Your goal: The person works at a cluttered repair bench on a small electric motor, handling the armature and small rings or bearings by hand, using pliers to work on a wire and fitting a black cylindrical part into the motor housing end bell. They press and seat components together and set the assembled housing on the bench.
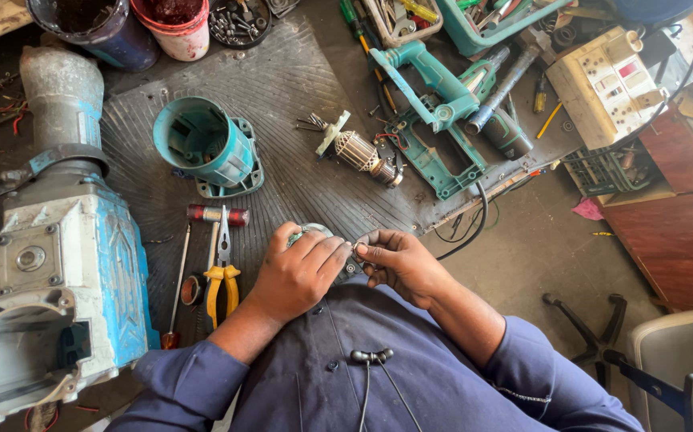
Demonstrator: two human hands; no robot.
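Both hands pinching small round grey-green metal part [308, 233] at 6 o'clock of ribbed grey mat [282, 88]: left hand [302, 272] cupped over it, right hand [398, 264] fingertips nipping edge. Risk: part slips, rolls among yellow-handled pliers [222, 276] at 9 o'clock; grip tight, view blocked.

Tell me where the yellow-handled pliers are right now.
In the head view, the yellow-handled pliers lie on the ribbed mat, just beside the left hand, between a long screwdriver and that hand.
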